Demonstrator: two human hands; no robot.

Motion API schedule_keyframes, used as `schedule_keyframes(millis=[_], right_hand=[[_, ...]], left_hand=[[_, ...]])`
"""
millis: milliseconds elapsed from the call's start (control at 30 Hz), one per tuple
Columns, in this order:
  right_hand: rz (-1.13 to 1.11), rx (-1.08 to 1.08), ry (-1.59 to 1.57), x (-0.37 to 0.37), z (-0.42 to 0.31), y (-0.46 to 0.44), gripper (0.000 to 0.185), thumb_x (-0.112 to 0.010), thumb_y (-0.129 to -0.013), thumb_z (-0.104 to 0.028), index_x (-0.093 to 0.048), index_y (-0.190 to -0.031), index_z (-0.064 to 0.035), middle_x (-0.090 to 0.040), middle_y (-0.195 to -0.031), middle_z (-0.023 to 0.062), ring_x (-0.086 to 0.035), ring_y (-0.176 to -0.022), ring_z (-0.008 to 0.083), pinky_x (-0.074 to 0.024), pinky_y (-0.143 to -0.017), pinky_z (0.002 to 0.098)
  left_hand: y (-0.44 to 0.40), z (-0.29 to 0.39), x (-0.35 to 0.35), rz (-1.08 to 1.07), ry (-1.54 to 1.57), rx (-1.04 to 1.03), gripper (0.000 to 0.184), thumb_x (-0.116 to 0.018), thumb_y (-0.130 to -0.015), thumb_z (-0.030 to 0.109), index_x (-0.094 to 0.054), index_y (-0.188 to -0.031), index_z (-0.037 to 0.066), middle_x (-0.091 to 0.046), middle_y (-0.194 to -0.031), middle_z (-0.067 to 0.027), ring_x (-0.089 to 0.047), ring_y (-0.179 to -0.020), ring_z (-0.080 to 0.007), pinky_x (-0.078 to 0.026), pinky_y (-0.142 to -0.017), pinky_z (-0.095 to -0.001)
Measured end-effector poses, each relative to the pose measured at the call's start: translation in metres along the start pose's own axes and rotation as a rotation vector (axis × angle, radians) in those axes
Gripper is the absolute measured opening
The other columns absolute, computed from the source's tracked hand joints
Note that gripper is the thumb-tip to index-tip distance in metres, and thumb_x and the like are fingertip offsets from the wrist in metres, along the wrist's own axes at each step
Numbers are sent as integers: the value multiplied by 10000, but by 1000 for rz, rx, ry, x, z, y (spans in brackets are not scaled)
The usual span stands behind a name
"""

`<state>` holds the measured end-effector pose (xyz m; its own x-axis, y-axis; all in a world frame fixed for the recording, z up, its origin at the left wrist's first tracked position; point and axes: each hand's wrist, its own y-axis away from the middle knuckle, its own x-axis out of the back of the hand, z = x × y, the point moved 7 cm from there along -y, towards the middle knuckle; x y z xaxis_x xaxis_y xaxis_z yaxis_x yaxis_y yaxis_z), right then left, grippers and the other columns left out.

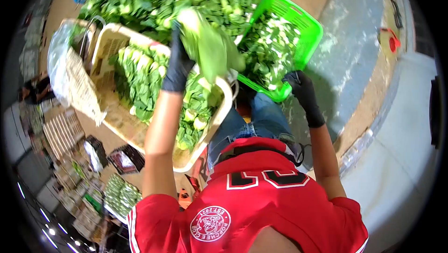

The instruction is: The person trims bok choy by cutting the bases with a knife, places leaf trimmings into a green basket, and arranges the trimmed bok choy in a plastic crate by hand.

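Note:
My left hand (pixel 177 61), in a black glove, is closed on a head of bok choy (pixel 205 43), which is smeared by motion. It is lifted above a cream plastic crate (pixel 123 127) in which more bok choy (pixel 140 73) lies in rows. My right hand (pixel 302 89), also black-gloved, is at the near right corner of a bright green crate (pixel 305 26). Its fingers are curled together; what they hold, if anything, cannot be made out. Loose leaves and pale cut pieces (pixel 273 43) lie in the green crate.
A large heap of leafy greens (pixel 154 1) lies beyond the crates. A plastic bag and a woven sheet (pixel 79 82) hang over the cream crate's left side. Boxes and packed produce (pixel 121 194) stand at left, with another person (pixel 37 89) farther off. An orange-red object (pixel 392 43) lies right.

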<state>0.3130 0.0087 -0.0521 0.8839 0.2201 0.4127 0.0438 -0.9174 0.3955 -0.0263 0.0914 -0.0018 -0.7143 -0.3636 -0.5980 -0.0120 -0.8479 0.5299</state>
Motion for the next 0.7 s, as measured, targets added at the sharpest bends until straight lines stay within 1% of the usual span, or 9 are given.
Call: schedule_keyframes(millis=[67, 100, 200, 233, 333, 400, 467, 567, 700], right_hand=[[-5, 10, 75, -4, -8, -2, 134, -587, -833, -140, -614, -895, -24, -653, -813, 86, -608, -728, 192, -470, -697, 313], [-27, 11, 79, -5, -5, -3, 133, -586, -834, -138, -615, -897, -25, -651, -813, 86, -602, -707, 177, -470, -672, 301], [-80, -61, 81, -21, -17, -1, 120, -572, -839, -126, -616, -903, -36, -648, -812, 69, -550, -584, 110, -440, -519, 250], [-94, -55, 73, -22, -13, -2, 121, -567, -841, -126, -616, -909, -38, -648, -814, 64, -534, -561, 98, -428, -491, 242], [-122, -106, 115, -35, -11, -5, 127, -552, -849, -122, -611, -940, -55, -655, -815, 35, -481, -508, 67, -401, -448, 227], [-137, -118, 132, -41, -11, -4, 128, -548, -852, -123, -607, -947, -60, -658, -809, 26, -475, -503, 64, -398, -449, 226], [-162, -125, 158, -49, -16, -1, 121, -549, -855, -126, -606, -940, -61, -661, -808, 25, -472, -496, 63, -394, -449, 223], [-164, -119, 156, -62, -24, 6, 114, -551, -858, -132, -604, -930, -61, -664, -814, 23, -469, -491, 62, -390, -449, 218], [-177, -141, 163, -66, -19, 18, 121, -556, -862, -146, -604, -931, -59, -663, -813, 24, -470, -500, 60, -395, -464, 217]], left_hand=[[-21, 87, 16, -35, -51, -233, 769, -484, -804, 629, -369, -1314, 65, -424, -1301, -162, -421, -1172, -328, -349, -988, -451], [-31, 123, 54, 205, -38, -386, 733, -500, -827, 582, -375, -1301, 37, -426, -1296, -156, -430, -1161, -318, -368, -954, -439], [7, 181, 108, 320, -495, -839, 399, -566, -872, 247, -515, -1170, -14, -589, -1082, -111, -551, -995, -210, -420, -843, -321], [30, 178, 110, 368, -746, -965, 234, -560, -854, 124, -605, -1029, -25, -641, -939, -85, -585, -870, -164, -437, -802, -283], [28, 83, 193, 407, -1115, -627, 208, -561, -845, 96, -622, -981, -49, -663, -933, -98, -588, -839, -131, -444, -800, -270], [21, 6, 199, 224, -1361, -308, 252, -595, -799, 211, -639, -957, 20, -645, -921, -180, -624, -857, -308, -477, -788, -352], [-5, -60, 209, 66, -1443, -359, 285, -569, -794, 260, -641, -939, 24, -640, -933, -189, -620, -863, -321, -478, -788, -379], [-52, -116, 226, 124, -1483, -120, 350, -562, -782, 327, -641, -923, 16, -630, -944, -209, -616, -869, -332, -476, -786, -400], [-116, -194, 277, -223, -1489, -214, 477, -611, -717, 409, -629, -987, 17, -620, -980, -221, -598, -912, -344, -460, -817, -405]])
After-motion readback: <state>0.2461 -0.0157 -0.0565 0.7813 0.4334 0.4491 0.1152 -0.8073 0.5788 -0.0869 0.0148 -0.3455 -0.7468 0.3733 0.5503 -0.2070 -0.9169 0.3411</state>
